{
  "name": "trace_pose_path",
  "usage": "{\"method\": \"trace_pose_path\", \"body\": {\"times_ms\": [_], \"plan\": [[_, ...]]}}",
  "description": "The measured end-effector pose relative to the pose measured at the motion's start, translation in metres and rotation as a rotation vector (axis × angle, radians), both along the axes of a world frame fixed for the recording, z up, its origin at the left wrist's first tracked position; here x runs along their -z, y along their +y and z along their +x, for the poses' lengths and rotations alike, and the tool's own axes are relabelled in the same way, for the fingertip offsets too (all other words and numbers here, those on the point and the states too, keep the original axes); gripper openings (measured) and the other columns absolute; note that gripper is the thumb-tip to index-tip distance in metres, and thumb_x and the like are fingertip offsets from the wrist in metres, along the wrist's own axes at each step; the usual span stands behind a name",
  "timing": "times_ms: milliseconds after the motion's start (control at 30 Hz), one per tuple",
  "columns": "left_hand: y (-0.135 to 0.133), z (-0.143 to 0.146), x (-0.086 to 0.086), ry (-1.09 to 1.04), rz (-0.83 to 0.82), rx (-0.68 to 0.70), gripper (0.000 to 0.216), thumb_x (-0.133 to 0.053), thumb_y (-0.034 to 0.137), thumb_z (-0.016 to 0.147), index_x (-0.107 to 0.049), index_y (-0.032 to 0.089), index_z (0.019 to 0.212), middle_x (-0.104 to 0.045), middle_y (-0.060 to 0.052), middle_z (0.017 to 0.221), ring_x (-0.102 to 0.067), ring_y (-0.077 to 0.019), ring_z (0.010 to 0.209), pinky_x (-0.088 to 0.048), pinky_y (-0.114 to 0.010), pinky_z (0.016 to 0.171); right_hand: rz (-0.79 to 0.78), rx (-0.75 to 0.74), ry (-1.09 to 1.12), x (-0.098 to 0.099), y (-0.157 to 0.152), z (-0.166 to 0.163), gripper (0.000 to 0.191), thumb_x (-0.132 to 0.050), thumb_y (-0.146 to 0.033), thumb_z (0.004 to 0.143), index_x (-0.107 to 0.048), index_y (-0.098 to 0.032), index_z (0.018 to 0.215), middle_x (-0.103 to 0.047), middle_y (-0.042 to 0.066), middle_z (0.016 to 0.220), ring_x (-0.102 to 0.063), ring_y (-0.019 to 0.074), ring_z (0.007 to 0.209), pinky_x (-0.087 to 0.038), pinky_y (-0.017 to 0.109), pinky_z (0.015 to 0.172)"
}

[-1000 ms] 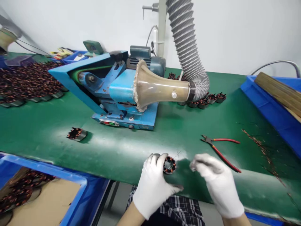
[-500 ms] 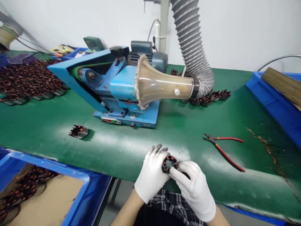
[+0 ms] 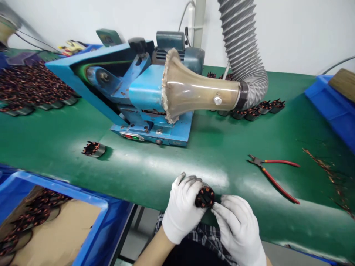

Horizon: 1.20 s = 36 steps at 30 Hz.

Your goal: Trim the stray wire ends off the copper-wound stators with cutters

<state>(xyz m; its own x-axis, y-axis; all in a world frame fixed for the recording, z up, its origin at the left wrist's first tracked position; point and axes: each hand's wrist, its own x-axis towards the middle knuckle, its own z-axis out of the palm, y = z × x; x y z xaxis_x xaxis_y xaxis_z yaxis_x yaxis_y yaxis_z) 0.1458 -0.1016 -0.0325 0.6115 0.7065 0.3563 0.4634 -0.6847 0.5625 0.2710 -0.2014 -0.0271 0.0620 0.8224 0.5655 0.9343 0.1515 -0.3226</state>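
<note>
My left hand, in a white glove, is wrapped round a small motor stator with copper windings at the near edge of the green table. My right hand, also gloved, has its fingertips pinched against the stator's right side. Both hands sit just over the table's front edge, above my plaid clothing. A single stator lies apart on the table to the left. Red-handled cutters lie to the right of my hands.
A blue belt grinder with a clear funnel and grey ribbed hose stands mid-table. Many stators are heaped at far left, a few behind the funnel. Blue bins sit at lower left and right. Wire scraps lie right.
My right hand came in from the right and closed its fingertips on the stator held by my left hand. The view shifted slightly left and down.
</note>
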Motion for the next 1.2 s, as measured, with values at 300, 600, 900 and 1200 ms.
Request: {"method": "trace_pose_path", "body": {"times_ms": [300, 600, 900, 1200], "plan": [[0.004, 0.003, -0.003, 0.09, -0.04, -0.008, 0.054, -0.073, 0.037, 0.057, -0.048, 0.02, 0.103, -0.049, -0.011, 0.122, -0.031, -0.034, 0.123, -0.029, -0.052, 0.098, -0.295, 0.124, 0.111, -0.015, 0.013, 0.037, 0.023, -0.043, -0.025, 0.089, -0.058, -0.018, 0.073, -0.058, 0.006, 0.077, -0.055, 0.022, 0.073, -0.046, 0.037, 0.068], [0.005, 0.006, -0.002, 0.122, -0.191, 0.052, 0.072, -0.069, 0.033, 0.063, -0.034, 0.017, 0.124, -0.052, -0.011, 0.118, -0.044, -0.0285, 0.114, -0.036, -0.045, 0.097, -0.417, -0.138, -0.207, -0.036, 0.043, 0.034, 0.033, -0.03, -0.009, 0.087, -0.055, -0.012, 0.108, -0.06, 0.009, 0.082, -0.054, 0.0215, 0.072, -0.044, 0.033, 0.064], [0.007, 0.008, -0.007, 0.07, -0.168, 0.092, 0.044, -0.071, 0.028, 0.062, -0.049, 0.02, 0.1, -0.059, -0.004, 0.098, -0.048, -0.0242, 0.108, -0.028, -0.045, 0.102, -0.404, -0.047, -0.359, -0.021, 0.007, 0.057, 0.036, -0.028, -0.001, 0.08, -0.061, -0.015, 0.085, -0.047, 0.006, 0.062, -0.044, 0.0211, 0.06, -0.034, 0.032, 0.057], [0.015, 0.01, -0.032, 0.106, -0.132, 0.276, 0.098, -0.073, 0.052, 0.049, -0.027, 0.015, 0.127, -0.038, -0.017, 0.128, -0.03, -0.0351, 0.123, -0.026, -0.052, 0.101, -0.639, -0.129, 0.156, -0.049, 0.008, 0.056, 0.043, -0.042, -0.024, 0.09, -0.034, -0.022, 0.132, -0.061, 0.006, 0.097, -0.057, 0.0202, 0.079, -0.044, 0.029, 0.069]]}}
